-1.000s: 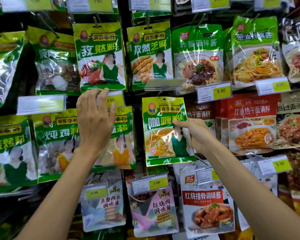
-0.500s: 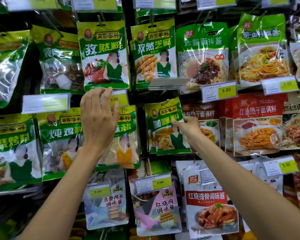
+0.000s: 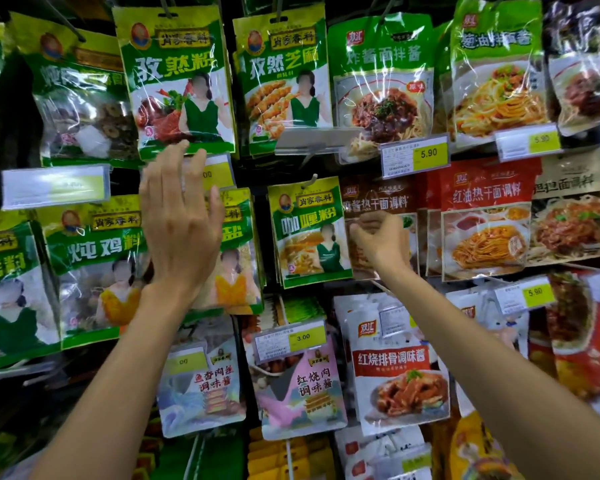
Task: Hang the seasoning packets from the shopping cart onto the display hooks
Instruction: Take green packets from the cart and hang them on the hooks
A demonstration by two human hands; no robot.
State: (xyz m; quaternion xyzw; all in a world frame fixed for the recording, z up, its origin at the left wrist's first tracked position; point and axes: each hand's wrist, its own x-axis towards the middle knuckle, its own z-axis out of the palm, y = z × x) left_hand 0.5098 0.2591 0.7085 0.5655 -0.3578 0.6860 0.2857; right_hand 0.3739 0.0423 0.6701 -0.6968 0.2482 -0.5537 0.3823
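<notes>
Now hanging: curry packet, long axis vertical, on display hook.
Right hand: nearer, just right of it; fingers curled, perhaps pinching its edge.
Left hand: fingers straight, farther left.

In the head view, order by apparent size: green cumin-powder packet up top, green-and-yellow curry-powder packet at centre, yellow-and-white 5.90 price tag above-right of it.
1. Green cumin-powder packet.
2. Green-and-yellow curry-powder packet.
3. Yellow-and-white 5.90 price tag.
Packets' real sizes may match; depth differs.
</notes>
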